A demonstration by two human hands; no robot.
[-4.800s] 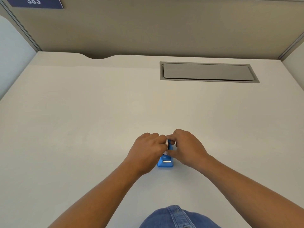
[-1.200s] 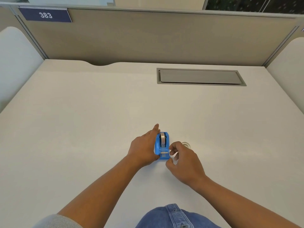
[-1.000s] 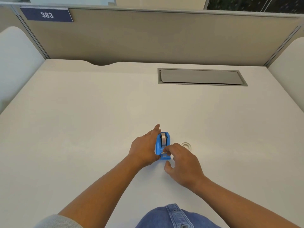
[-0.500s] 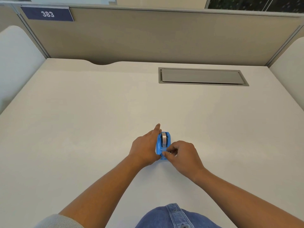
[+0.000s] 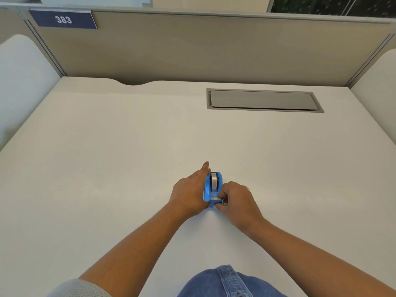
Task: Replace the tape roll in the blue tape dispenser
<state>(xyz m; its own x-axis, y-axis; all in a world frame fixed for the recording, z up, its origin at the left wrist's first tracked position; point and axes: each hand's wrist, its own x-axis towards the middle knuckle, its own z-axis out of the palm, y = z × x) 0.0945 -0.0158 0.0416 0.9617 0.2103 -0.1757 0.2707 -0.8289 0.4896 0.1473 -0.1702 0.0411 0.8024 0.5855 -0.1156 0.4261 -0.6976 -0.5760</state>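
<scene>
Blue tape dispenser (image 5: 212,190) sits upright on the desk (image 5: 128,157), near-centre, cutter end toward you. Tape roll (image 5: 213,181) is seated in its cradle, standing on edge, with tape running down toward the cutter at the near end.

Your left hand (image 5: 189,195) lies flat against the dispenser's left side, fingers together, index finger stretched along the body and reaching past its far end. Your right hand (image 5: 236,202) is curled at the near right corner, thumb and fingertips pinched together right at the cutter. Whether there's tape between them, can't tell; too small.

Rest of the desk: grey cable hatch (image 5: 263,100) set flush in the far right part, well apart from the dispenser. Beige partition (image 5: 203,48) along the far edge, with a navy plate reading 383 (image 5: 63,19) at its top left. Denim (image 5: 227,281) shows at the near edge.
</scene>
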